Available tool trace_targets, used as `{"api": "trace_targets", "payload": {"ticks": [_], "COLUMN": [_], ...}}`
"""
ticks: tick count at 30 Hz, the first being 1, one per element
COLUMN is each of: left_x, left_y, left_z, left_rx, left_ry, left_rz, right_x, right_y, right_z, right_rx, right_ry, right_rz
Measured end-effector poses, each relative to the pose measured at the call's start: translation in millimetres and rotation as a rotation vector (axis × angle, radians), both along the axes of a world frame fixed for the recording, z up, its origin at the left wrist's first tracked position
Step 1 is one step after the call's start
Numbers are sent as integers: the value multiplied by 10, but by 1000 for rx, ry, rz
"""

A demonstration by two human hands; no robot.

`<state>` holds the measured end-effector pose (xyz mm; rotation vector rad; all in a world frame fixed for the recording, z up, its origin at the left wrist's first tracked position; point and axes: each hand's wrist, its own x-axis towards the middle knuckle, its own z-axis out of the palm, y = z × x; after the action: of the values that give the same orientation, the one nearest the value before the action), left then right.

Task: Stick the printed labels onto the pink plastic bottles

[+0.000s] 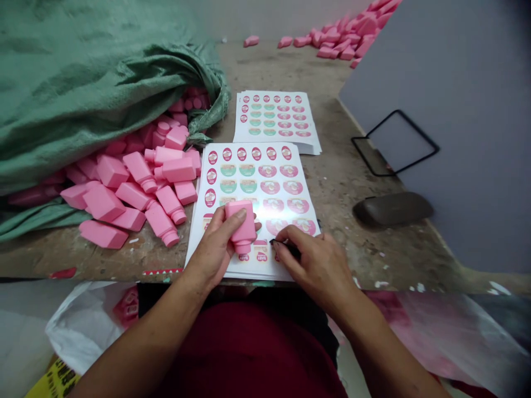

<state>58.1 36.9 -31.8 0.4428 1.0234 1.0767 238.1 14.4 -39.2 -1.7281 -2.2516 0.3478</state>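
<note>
Quick look at the bench here: the left hand (211, 251) has a pink plastic bottle (242, 225) clenched, thumb (236, 215) across the top face and the other fingers wrapped out of sight behind it. The bottle sits right over the lower part of the label sheet (198, 232), though I can't tell if it's actually touching the paper. Its long axis runs roughly straight toward the person, with the base pointing away and the neck pointing down toward the near edge of the sheet. The right hand (315, 265) is just beside it on the right, so that's the nearer free hand, and its thumb and first finger are pinched on a small black object (285, 247) right at the sheet. Can't make out exactly what that black bit is, since the fingers cover most of it. Past the sheet there's a 2nd stack of label sheets (276, 113), and to the left a heap of pink bottles (136, 188) spills out of a green woven sack (83, 94) onto the worn workbench (344, 166). More pink bottles (344, 44) lie in a line along the far side.
</note>
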Motion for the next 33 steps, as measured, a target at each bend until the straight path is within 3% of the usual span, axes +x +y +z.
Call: {"api": "trace_targets", "payload": {"ticks": [7,9,12,16,20,24,33], "left_x": [11,9,-2,-1,36,78,101], "left_y": [-4,1,4,-40,-116,-161,-199], "left_z": [15,18,7,10,63,101,115], "left_rx": [-8,-16,-13,30,70,48,22], "left_ry": [-25,-23,-5,49,6,-58,-128], "left_rz": [6,9,12,-48,-72,-74,-67], "right_x": [-101,-82,-7,46,-27,-97,-124], "right_y": [27,51,70,87,132,173,184], "right_z": [-25,-9,81,261,359,341,386], "right_rx": [14,-97,-315,-370,-356,-345,-380], "right_ry": [-24,120,513,836,862,882,870], "right_rz": [-66,-108,-164,-234,-164,-105,-120]}}
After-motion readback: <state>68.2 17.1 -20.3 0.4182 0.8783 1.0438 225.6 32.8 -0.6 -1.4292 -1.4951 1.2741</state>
